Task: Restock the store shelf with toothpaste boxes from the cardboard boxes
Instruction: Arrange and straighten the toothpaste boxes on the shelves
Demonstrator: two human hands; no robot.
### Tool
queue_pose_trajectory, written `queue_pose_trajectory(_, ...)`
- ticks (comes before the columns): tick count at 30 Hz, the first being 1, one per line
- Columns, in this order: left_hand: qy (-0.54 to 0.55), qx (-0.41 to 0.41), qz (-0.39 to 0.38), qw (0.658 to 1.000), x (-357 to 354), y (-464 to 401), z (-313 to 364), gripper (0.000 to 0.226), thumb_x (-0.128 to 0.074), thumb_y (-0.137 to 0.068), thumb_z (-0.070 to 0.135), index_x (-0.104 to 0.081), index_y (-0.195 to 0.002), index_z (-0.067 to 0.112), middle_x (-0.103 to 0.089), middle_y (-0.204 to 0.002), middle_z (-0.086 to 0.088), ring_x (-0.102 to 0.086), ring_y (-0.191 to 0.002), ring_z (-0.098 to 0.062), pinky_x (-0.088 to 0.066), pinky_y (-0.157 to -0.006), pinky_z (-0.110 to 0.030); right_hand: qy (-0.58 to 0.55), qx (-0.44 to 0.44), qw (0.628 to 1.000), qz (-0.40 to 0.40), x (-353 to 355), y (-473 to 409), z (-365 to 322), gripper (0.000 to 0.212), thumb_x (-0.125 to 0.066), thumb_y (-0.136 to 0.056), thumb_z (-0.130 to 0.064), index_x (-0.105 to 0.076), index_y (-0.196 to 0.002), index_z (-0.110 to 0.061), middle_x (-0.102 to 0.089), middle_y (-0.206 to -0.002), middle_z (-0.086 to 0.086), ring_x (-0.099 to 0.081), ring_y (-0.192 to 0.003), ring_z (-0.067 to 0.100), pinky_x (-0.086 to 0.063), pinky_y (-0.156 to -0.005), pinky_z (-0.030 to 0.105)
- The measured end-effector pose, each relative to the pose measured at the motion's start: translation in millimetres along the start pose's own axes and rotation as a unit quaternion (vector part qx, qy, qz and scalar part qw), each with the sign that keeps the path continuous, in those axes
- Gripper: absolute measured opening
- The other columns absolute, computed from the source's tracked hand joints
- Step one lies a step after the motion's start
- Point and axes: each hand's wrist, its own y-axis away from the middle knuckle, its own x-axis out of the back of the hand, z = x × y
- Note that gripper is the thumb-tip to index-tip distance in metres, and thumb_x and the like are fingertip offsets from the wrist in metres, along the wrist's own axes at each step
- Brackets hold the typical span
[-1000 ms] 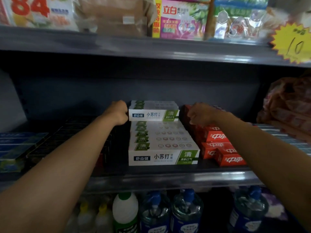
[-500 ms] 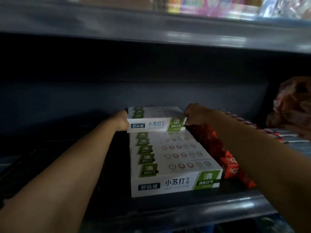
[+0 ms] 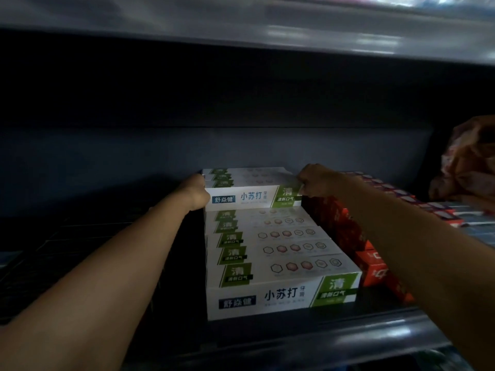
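Note:
White-and-green toothpaste boxes fill a row on the dark store shelf (image 3: 294,341). A lower layer of several boxes (image 3: 278,277) runs from the front edge to the back. A second layer of boxes (image 3: 249,195) sits on top at the rear. My left hand (image 3: 197,192) grips the left end of that upper stack. My right hand (image 3: 316,183) grips its right end, fingers curled over the top edge. The far side of the stack is hidden in shadow.
Red toothpaste boxes (image 3: 372,269) stand in a row right of the white ones, under my right forearm. A reddish plastic bag (image 3: 468,162) lies at the far right. Dark boxes (image 3: 53,253) lie to the left. The upper shelf edge (image 3: 267,30) hangs overhead.
The camera has moved closer and lower toward the shelf. My right hand shifted from the red boxes onto the right end of the upper white stack. My left hand stayed at its left end.

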Motion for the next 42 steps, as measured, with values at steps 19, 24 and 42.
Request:
queue_pose_trajectory(19, -0.025, 0.007, -0.019, 1.0, 2.3, -4.0, -0.5, 0.031, -0.055, -0.084, -0.005, -0.054, -0.114, 0.005, -0.057, -0.113, -0.013, -0.055, -0.107, -0.029, -0.044, -0.086, -0.034, 0.009, 0.011, 1.0, -0.005, -1.0, -1.3, 4.6, 0.015, -0.061, -0.089, -0.025, -0.057, -0.1, -0.015, -0.053, -0.098, 0.002, -0.054, -0.093, 0.018, -0.044, -0.077, 0.03)
queue_pose_trajectory(24, -0.058, 0.01, -0.044, 0.997, 7.2, -9.3, 2.3, 0.042, -0.057, -0.082, -0.009, -0.051, -0.121, 0.003, -0.054, -0.115, -0.013, -0.052, -0.111, -0.029, -0.044, -0.092, -0.034, 0.013, 0.006, 1.0, -0.008, -1.2, -3.5, 5.4, 0.029, -0.062, -0.088, -0.031, -0.057, -0.112, -0.014, -0.053, -0.105, 0.003, -0.053, -0.097, 0.019, -0.044, -0.08, 0.031)
queue_pose_trajectory(42, -0.084, -0.012, -0.069, 0.994, 12.4, -15.8, 2.8, 0.046, -0.071, -0.072, -0.008, -0.06, -0.114, 0.005, -0.063, -0.114, -0.012, -0.058, -0.107, -0.029, -0.048, -0.098, -0.041, 0.024, 0.026, 0.999, -0.004, 0.6, -1.7, 1.9, 0.025, -0.06, -0.09, -0.029, -0.056, -0.107, -0.011, -0.052, -0.107, 0.005, -0.048, -0.092, 0.016, -0.039, -0.075, 0.029)
